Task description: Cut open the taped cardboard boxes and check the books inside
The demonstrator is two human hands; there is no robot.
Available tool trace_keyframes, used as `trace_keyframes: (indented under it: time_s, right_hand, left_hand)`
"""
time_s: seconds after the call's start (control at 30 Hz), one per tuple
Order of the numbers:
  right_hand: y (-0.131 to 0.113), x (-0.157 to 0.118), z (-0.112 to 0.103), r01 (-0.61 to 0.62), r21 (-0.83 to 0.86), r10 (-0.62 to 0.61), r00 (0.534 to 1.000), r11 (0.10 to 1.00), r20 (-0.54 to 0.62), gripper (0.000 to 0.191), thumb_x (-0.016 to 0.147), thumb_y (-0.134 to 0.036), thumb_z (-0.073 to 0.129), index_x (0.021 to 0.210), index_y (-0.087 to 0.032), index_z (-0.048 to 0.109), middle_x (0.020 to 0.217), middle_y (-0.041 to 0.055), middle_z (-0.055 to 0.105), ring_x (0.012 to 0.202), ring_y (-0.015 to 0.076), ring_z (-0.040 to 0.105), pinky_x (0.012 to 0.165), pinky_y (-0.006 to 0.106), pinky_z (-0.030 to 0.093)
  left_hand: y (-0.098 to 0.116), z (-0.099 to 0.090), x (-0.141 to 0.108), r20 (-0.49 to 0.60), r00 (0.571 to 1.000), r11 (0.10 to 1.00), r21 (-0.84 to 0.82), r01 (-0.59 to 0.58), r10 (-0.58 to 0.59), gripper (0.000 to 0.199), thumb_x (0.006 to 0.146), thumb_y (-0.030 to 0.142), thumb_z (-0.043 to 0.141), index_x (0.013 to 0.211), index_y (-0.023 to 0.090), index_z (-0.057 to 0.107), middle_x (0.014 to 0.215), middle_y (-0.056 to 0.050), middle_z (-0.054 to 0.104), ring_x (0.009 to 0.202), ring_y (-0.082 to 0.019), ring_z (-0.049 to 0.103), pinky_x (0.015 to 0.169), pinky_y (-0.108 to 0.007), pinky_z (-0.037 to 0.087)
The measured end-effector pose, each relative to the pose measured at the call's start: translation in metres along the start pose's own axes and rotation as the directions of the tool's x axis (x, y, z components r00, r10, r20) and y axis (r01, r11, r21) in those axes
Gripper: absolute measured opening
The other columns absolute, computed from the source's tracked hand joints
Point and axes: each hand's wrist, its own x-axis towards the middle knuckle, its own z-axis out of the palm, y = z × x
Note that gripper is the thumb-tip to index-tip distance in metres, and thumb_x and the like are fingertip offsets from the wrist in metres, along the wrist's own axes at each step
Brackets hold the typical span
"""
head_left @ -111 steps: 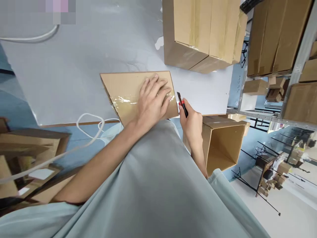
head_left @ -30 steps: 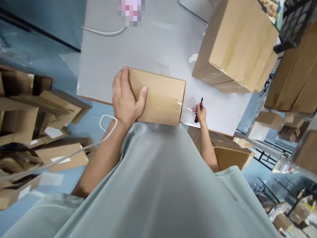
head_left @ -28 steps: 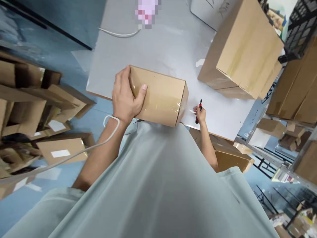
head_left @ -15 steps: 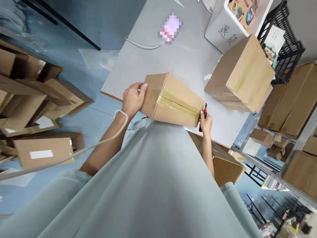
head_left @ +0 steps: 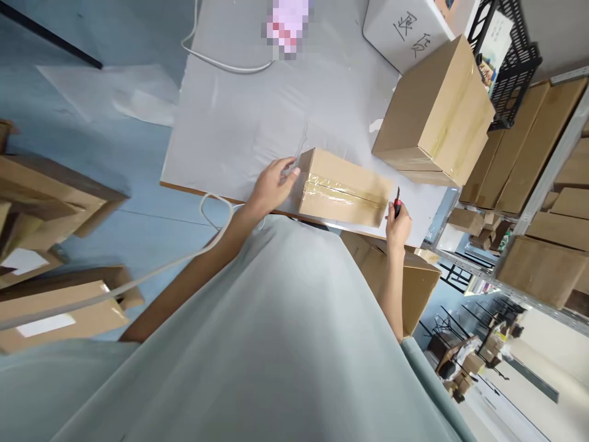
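Note:
A taped cardboard box (head_left: 347,190) lies near the front edge of the grey table (head_left: 230,129), its taped side facing up. At its left end is my left hand (head_left: 275,184), fingers apart and holding nothing. My right hand (head_left: 398,226) is closed around a red and black utility knife (head_left: 397,207) just past the box's right end, with the blade end pointing away from me.
Larger taped box (head_left: 435,116) at the table's right, beside a white bin (head_left: 405,31) and black crate (head_left: 513,67). A white cord (head_left: 225,64) crosses the table. Open cartons (head_left: 69,301) stand left; shelves with boxes (head_left: 543,264) stand right.
The box now sits lower on the table, where it was raised and tilted between both hands. My left hand has loosened from it, and my right hand has moved off its right end with the knife.

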Motion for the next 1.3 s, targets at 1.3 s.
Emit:
trace_keyframes:
  time_s: [1.3]
  right_hand:
    - [-0.119, 0.005, -0.027, 0.801, -0.492, -0.374, 0.596, 0.341, 0.711, 0.054, 0.115, -0.001, 0.029, 0.154, -0.012, 0.065, 0.136, 0.0247, 0.080, 0.123, 0.0310, 0.080, 0.089, 0.037, 0.054]
  left_hand:
    - [0.012, -0.007, -0.015, 0.197, 0.978, 0.997, -0.020, -0.074, 0.076, 0.073, 0.097, 0.042, 0.068, 0.169, 0.031, 0.062, 0.162, -0.012, 0.063, 0.137, -0.035, 0.071, 0.109, -0.051, 0.068]
